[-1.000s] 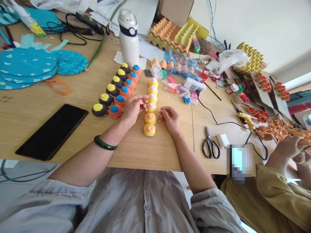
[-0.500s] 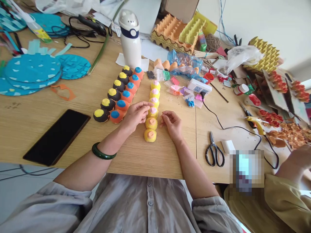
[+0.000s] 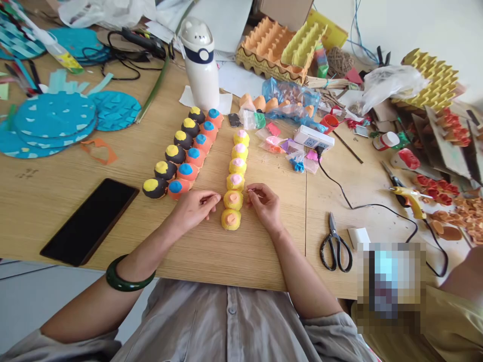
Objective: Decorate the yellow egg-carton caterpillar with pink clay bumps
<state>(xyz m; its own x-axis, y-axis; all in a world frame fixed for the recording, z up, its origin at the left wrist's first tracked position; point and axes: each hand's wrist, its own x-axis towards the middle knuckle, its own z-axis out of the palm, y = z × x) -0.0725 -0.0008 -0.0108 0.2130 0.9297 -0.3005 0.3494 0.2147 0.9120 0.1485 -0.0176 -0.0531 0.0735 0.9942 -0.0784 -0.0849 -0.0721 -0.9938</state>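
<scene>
A column of yellow egg-carton cups (image 3: pixel 231 219) stands on the table before me; the upper cups carry pink tops, the two nearest show bare orange tips. Left of the column is my left hand (image 3: pixel 194 207), thumb and index finger pinched together, close to the near cups but apart from them. On the other side my right hand (image 3: pixel 265 205) is also pinched, near the second-nearest cup; what it may hold is too small to name. Beyond my left hand stand an orange row with blue tops (image 3: pixel 186 171) and a black row with yellow tops (image 3: pixel 165 169).
A black tablet (image 3: pixel 90 221) lies at left, black-handled scissors (image 3: pixel 335 246) at right. Behind are a white bottle (image 3: pixel 202 70), clay packets (image 3: pixel 277 144) and a power strip (image 3: pixel 314 137) with its cable. Another person's arm (image 3: pixel 462 276) is at far right.
My left hand has drawn back from the pink-topped cups, down and to the left. My right hand stays beside the column, slightly lower in view. The view has shifted slightly.
</scene>
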